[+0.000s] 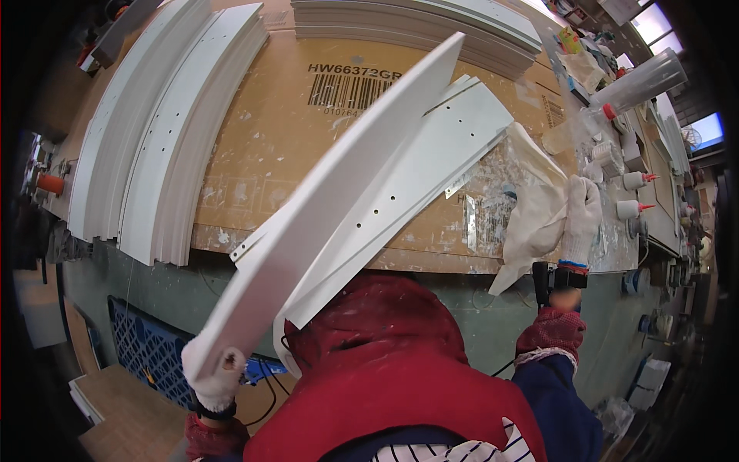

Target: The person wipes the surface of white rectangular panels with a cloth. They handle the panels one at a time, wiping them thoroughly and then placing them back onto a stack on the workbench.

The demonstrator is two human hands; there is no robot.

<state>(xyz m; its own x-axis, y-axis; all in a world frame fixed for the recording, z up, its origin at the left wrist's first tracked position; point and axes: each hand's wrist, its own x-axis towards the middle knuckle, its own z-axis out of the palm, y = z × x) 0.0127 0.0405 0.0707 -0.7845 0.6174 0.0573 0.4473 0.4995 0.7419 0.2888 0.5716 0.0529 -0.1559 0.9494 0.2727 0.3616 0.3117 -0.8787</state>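
My left hand, in a white knitted glove with a hole in it, is closed around the near end of a long white board. The board is tilted on its edge and slants up to the far right. Under and beside it lie more white boards with small drilled holes, overlapping one another. At the right, my right hand, also gloved, is closed on a crumpled off-white cloth. That cloth reaches from the boards' right corner down over the table's front edge.
Stacks of white boards stand at the left, another stack at the back. Cardboard covers the table. Along the right are glue bottles with red tips and a clear plastic roll. A blue plastic crate sits below, left.
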